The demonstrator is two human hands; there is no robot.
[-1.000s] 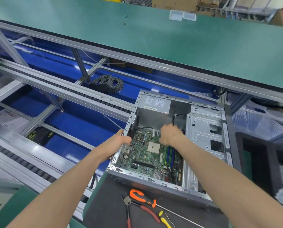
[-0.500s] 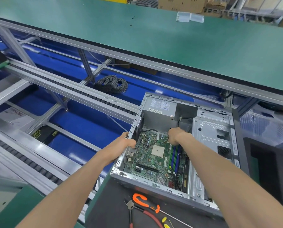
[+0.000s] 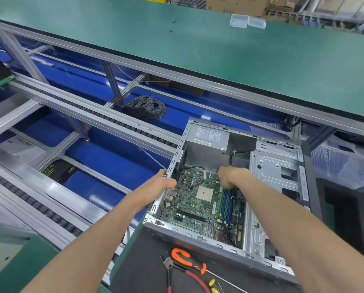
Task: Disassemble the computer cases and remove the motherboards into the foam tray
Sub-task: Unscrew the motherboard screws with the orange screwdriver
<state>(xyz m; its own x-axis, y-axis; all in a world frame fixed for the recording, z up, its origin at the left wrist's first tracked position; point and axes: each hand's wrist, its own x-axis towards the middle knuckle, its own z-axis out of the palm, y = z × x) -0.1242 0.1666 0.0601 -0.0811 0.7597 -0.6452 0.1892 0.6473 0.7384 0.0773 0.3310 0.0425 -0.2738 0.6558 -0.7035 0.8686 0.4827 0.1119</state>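
- Head view: left hand (image 3: 163,183) grips the left wall of the open grey metal computer case (image 3: 276,187), fingers curled over its rim.
- Right hand (image 3: 229,176) reaches inside, fingers curled at the top edge of the green motherboard (image 3: 198,199); what it pinches cannot be told.
- Motherboard lies flat in the case, below the grey power supply (image 3: 208,144).
- Orange-handled screwdriver (image 3: 187,260) and red-handled cutters (image 3: 170,265) lie on the black mat (image 3: 143,267) near the case.
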